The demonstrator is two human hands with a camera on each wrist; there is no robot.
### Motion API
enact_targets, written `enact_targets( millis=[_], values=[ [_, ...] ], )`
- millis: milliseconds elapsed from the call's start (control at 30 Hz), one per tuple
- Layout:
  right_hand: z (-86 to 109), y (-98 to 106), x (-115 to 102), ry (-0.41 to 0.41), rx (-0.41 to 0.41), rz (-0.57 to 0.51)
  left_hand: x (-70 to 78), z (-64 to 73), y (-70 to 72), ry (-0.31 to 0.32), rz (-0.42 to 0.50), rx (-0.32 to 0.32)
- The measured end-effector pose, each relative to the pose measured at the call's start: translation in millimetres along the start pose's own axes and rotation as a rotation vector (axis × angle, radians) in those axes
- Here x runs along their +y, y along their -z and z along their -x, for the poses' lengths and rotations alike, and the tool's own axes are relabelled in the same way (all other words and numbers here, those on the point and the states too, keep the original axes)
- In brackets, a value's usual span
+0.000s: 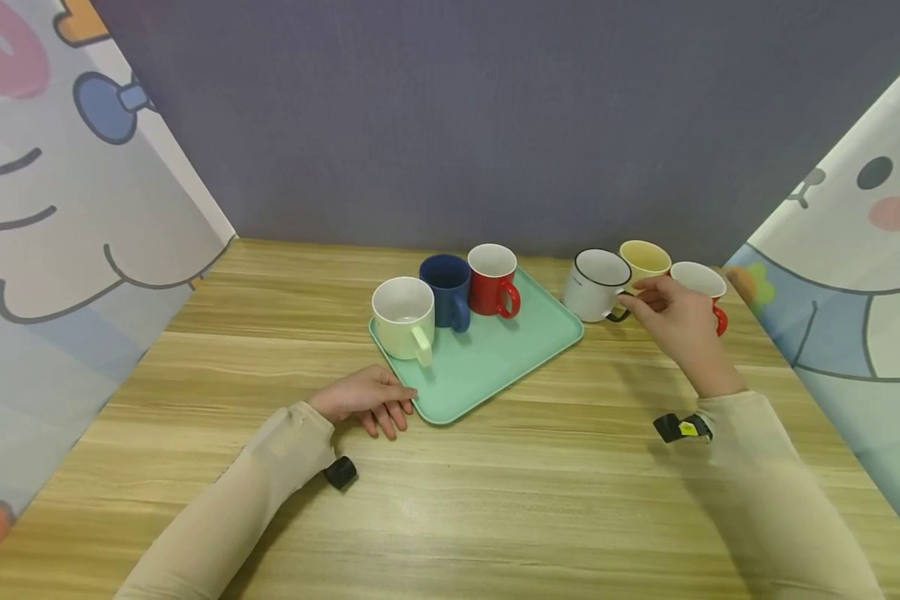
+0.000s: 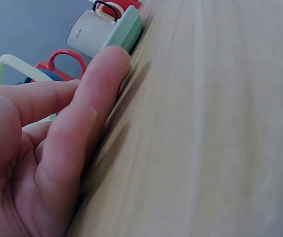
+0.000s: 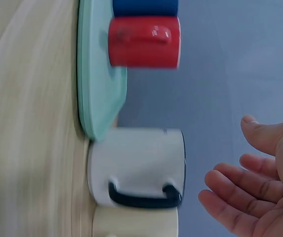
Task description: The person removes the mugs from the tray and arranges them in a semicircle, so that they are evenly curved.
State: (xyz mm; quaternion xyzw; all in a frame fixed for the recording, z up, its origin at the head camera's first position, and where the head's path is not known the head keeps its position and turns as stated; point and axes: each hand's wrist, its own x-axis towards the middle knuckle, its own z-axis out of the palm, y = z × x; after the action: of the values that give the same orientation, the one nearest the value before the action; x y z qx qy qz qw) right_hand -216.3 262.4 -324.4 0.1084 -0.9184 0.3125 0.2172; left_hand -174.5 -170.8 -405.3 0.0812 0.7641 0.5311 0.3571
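My left hand (image 1: 367, 400) lies at the near left edge of a mint-green tray (image 1: 487, 375), fingers loosely bent and fingertips right at the rim. On the tray stand a pale green mug (image 1: 405, 321), a dark blue mug (image 1: 447, 292) and a red mug (image 1: 492, 283) with a white inside, all upright. Right of the tray is a white mug (image 3: 136, 163) with a black rim and black handle. My right hand (image 1: 678, 321) hovers by that handle; in the right wrist view its fingers are spread apart and hold nothing.
Behind the right hand stand a yellow mug (image 1: 645, 258) and a white mug with a red handle (image 1: 697, 282). A grey panel (image 1: 480, 125) closes off the back of the wooden table (image 1: 450, 508). Cartoon-printed sheets (image 1: 862, 267) flank both sides.
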Motion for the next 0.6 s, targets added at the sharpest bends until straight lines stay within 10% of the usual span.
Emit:
enact_targets(
  millis=[600],
  values=[
    [-12.4, -66.4, -30.1, 0.139, -0.181, -0.041, -0.4, -0.9, 1.3, -0.007, 0.012, -0.013]
  ],
)
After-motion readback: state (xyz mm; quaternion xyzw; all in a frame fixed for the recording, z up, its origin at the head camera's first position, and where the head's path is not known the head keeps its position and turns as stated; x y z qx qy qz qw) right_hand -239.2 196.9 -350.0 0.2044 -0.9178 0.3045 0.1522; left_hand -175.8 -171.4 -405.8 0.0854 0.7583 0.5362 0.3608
